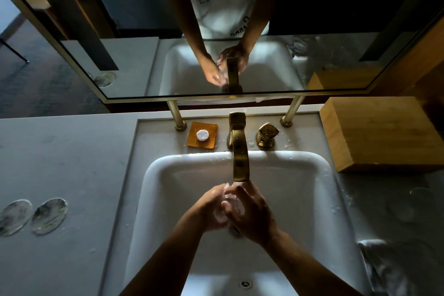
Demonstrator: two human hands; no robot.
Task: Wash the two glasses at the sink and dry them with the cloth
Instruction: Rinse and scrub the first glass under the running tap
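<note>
Your left hand (212, 206) and right hand (249, 214) both curl round the clear wet drinking glass (229, 199), just under the brass tap spout (240, 163). Likely slippery, fragile, light; grip the sidewall, not the rim.

Amber soap dish (202, 135) left of brass faucet (239, 149); wooden box (382, 133) right.

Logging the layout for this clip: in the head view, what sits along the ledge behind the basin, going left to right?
Left mirror post → amber soap dish holding a small white soap → brass faucet → brass handle → right mirror post → wooden box.
</note>
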